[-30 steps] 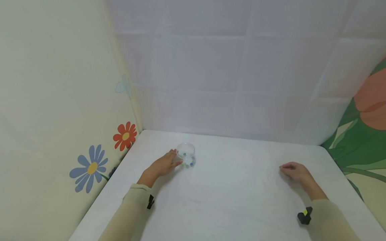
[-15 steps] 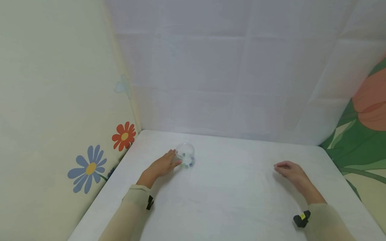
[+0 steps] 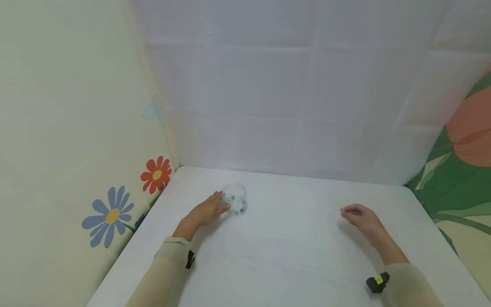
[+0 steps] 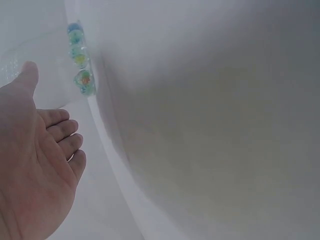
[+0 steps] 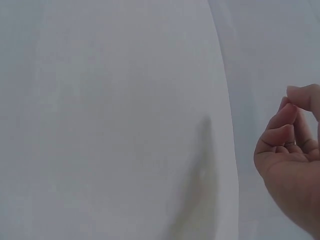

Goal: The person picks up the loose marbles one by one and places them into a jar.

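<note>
A clear round cup stands upright at the table's back left. Several glass marbles with green, blue and yellow swirls lie along its bottom. My left hand rests against the cup's left side, with the thumb along the near side and the other fingers straight and relaxed towards the back. In the left wrist view the thumb overlaps the clear wall. Over the table's right part hovers my right hand, fingers curled and the thumb tip meeting the index fingertip. No thing shows between those tips; anything small there is hidden.
White cloth covers the table. A pale hanging cloth closes off the back. On the left stands a wall panel with flower prints, on the right one with a large tulip print. Both sleeves carry small black wrist devices.
My right hand has moved left over the table, fingertips kept together. My left hand and the cup stay in place; the view has shifted slightly.
</note>
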`<action>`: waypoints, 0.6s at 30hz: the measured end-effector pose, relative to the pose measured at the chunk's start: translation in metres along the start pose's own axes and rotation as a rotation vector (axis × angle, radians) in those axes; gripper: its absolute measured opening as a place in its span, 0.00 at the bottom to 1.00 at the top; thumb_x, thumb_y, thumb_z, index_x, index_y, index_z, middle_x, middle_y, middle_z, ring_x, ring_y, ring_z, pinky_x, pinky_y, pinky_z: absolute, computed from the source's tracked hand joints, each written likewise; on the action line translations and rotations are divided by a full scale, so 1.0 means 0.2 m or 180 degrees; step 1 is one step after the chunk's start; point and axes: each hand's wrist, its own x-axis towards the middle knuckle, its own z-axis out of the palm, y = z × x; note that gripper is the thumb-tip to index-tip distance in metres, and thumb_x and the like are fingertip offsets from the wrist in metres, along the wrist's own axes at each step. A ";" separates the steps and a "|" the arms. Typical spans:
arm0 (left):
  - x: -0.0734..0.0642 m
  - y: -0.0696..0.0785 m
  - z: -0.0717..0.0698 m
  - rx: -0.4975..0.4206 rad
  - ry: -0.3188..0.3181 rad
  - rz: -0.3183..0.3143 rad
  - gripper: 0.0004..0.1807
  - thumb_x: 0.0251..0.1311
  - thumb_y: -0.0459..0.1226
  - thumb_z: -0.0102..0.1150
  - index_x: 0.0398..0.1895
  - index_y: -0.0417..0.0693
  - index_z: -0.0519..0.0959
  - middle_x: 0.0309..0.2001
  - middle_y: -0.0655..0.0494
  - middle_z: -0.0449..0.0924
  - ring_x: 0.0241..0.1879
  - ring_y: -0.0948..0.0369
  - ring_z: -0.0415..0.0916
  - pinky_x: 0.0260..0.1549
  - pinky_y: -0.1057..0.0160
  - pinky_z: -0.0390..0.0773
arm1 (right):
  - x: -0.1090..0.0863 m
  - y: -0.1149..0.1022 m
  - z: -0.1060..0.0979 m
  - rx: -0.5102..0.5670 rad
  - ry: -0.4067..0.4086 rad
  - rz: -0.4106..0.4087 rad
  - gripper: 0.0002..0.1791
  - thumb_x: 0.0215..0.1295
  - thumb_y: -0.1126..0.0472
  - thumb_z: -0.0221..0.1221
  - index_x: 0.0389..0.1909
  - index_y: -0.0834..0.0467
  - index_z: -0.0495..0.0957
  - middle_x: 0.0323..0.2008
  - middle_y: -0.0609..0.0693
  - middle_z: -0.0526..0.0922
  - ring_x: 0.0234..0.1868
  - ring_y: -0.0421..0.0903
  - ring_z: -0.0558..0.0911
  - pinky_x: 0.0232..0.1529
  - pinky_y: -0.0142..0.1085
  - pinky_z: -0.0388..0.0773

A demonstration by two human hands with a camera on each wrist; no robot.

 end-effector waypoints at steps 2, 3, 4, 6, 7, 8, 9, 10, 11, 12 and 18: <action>0.00 0.00 0.00 0.0022 0.0020 0.0018 0.45 0.77 0.60 0.37 0.79 0.32 0.49 0.80 0.38 0.46 0.80 0.44 0.42 0.77 0.45 0.48 | 0.00 -0.01 0.01 0.0046 -0.0008 -0.0025 0.24 0.73 0.50 0.61 0.59 0.65 0.74 0.61 0.63 0.78 0.59 0.55 0.78 0.52 0.37 0.79; 0.00 0.01 0.00 0.0026 0.0036 0.0029 0.45 0.77 0.60 0.37 0.79 0.31 0.49 0.80 0.37 0.46 0.80 0.43 0.42 0.77 0.44 0.49 | -0.01 -0.02 0.02 0.0057 -0.0010 -0.0020 0.24 0.73 0.50 0.60 0.59 0.64 0.74 0.61 0.62 0.78 0.59 0.54 0.78 0.52 0.36 0.79; 0.00 0.01 0.00 0.0035 0.0053 0.0035 0.45 0.77 0.60 0.37 0.79 0.31 0.49 0.80 0.37 0.47 0.80 0.43 0.42 0.77 0.44 0.49 | -0.01 -0.03 0.02 0.0073 -0.0017 -0.0024 0.24 0.73 0.50 0.60 0.59 0.64 0.74 0.61 0.62 0.79 0.59 0.53 0.78 0.52 0.35 0.79; 0.00 0.00 0.00 0.0040 0.0078 0.0047 0.45 0.78 0.59 0.38 0.78 0.31 0.49 0.79 0.36 0.47 0.79 0.42 0.43 0.76 0.44 0.49 | -0.01 -0.05 0.04 0.0109 -0.0022 -0.0047 0.24 0.73 0.50 0.60 0.59 0.64 0.74 0.60 0.62 0.79 0.58 0.52 0.78 0.52 0.34 0.78; 0.00 0.00 0.01 0.0047 0.0081 0.0041 0.45 0.78 0.59 0.37 0.78 0.31 0.49 0.79 0.36 0.47 0.79 0.42 0.43 0.77 0.44 0.49 | -0.02 -0.06 0.04 0.0123 -0.0023 -0.0049 0.23 0.73 0.50 0.60 0.58 0.63 0.75 0.59 0.61 0.79 0.57 0.51 0.79 0.51 0.34 0.78; 0.00 0.00 0.01 0.0043 0.0086 0.0044 0.45 0.78 0.59 0.37 0.78 0.30 0.49 0.79 0.36 0.47 0.79 0.42 0.42 0.77 0.44 0.49 | -0.02 -0.07 0.05 0.0141 -0.0023 -0.0058 0.23 0.73 0.51 0.60 0.58 0.64 0.75 0.59 0.61 0.80 0.55 0.49 0.79 0.51 0.33 0.78; 0.00 0.00 0.01 0.0053 0.0082 0.0041 0.45 0.78 0.59 0.37 0.79 0.31 0.49 0.80 0.37 0.46 0.80 0.43 0.42 0.77 0.45 0.48 | -0.02 -0.07 0.05 0.0156 -0.0023 -0.0064 0.23 0.73 0.51 0.60 0.58 0.64 0.75 0.58 0.61 0.80 0.54 0.47 0.80 0.51 0.32 0.78; 0.00 0.00 0.01 0.0047 0.0083 0.0044 0.45 0.78 0.59 0.37 0.79 0.31 0.49 0.80 0.37 0.46 0.80 0.43 0.42 0.77 0.45 0.48 | -0.02 -0.08 0.06 0.0171 -0.0022 -0.0075 0.22 0.73 0.52 0.60 0.57 0.64 0.75 0.58 0.60 0.80 0.53 0.46 0.80 0.50 0.31 0.78; 0.00 0.00 0.02 0.0053 0.0078 0.0042 0.45 0.77 0.60 0.36 0.79 0.31 0.48 0.80 0.37 0.46 0.80 0.44 0.41 0.77 0.45 0.48 | -0.02 -0.08 0.06 0.0181 -0.0013 -0.0083 0.21 0.73 0.52 0.60 0.57 0.63 0.75 0.57 0.60 0.80 0.52 0.44 0.80 0.49 0.31 0.78; 0.01 0.00 0.02 0.0048 0.0081 0.0046 0.45 0.77 0.60 0.36 0.79 0.31 0.48 0.80 0.37 0.46 0.80 0.43 0.41 0.77 0.45 0.48 | -0.02 -0.09 0.07 0.0196 -0.0018 -0.0100 0.21 0.73 0.52 0.60 0.57 0.64 0.75 0.57 0.60 0.80 0.51 0.44 0.80 0.49 0.31 0.78; 0.01 0.01 0.02 0.0128 0.0068 0.0036 0.45 0.77 0.60 0.36 0.79 0.31 0.48 0.80 0.37 0.46 0.80 0.44 0.42 0.77 0.46 0.48 | -0.01 -0.12 0.11 0.0219 -0.0075 -0.0144 0.21 0.72 0.53 0.61 0.56 0.63 0.76 0.56 0.59 0.81 0.52 0.46 0.79 0.50 0.34 0.77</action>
